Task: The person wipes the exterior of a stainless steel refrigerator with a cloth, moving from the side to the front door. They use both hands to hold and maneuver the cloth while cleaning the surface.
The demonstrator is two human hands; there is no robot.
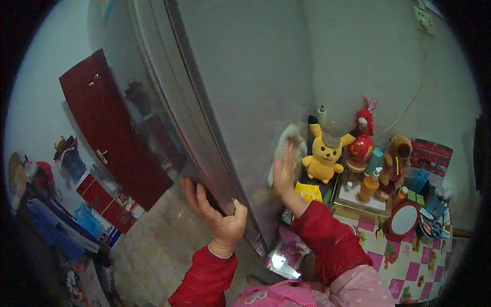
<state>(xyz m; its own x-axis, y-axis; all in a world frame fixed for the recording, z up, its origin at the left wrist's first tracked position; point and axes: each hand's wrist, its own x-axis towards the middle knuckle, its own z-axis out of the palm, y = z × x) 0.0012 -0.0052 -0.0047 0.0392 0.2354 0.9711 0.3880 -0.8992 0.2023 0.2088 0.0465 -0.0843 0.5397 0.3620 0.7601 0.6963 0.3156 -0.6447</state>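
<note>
A tall grey refrigerator (245,88) with a glossy front stands before me. My left hand (220,220) grips the edge of its door (207,172), fingers on the front face and thumb on the side. With fingers stretched out, my right hand (284,170) presses a white cloth (292,134) against the grey side panel. Part of the cloth is hidden behind that hand. Just right of it sits a yellow Pikachu plush (325,157), with a yellow packet (308,191) below.
A table with a checked cloth (410,272) holds a pump bottle (369,188), a red round mirror (404,218), scissors (436,229) and a brown plush (395,161). A cable (412,99) hangs from a wall socket (424,19). At left are a dark red door (111,126) and tiled floor (153,245).
</note>
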